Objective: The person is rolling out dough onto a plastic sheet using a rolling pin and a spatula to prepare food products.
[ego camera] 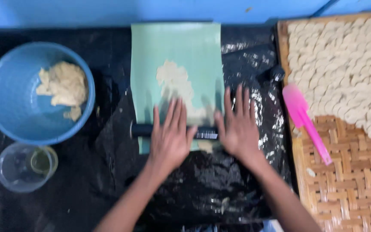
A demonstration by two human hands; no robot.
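Observation:
Both my hands lie flat, palms down, on a dark rolling pin (141, 129) across the near end of a pale green mat (194, 47). My left hand (170, 137) presses the pin's middle-left part, fingers spread. My right hand (239, 126) presses its right end, fingers pointing away from me. A flattened patch of beige dough (174, 81) lies on the mat just beyond the pin. Part of the pin is hidden under my palms.
A blue bowl (9, 107) with a lump of dough (65, 86) stands at the left, a small clear cup (24, 167) in front of it. At the right, a woven tray (348, 184) holds several shaped dough pieces (344, 64) and a pink spatula (305, 120). Black plastic sheet (202, 189) covers the table.

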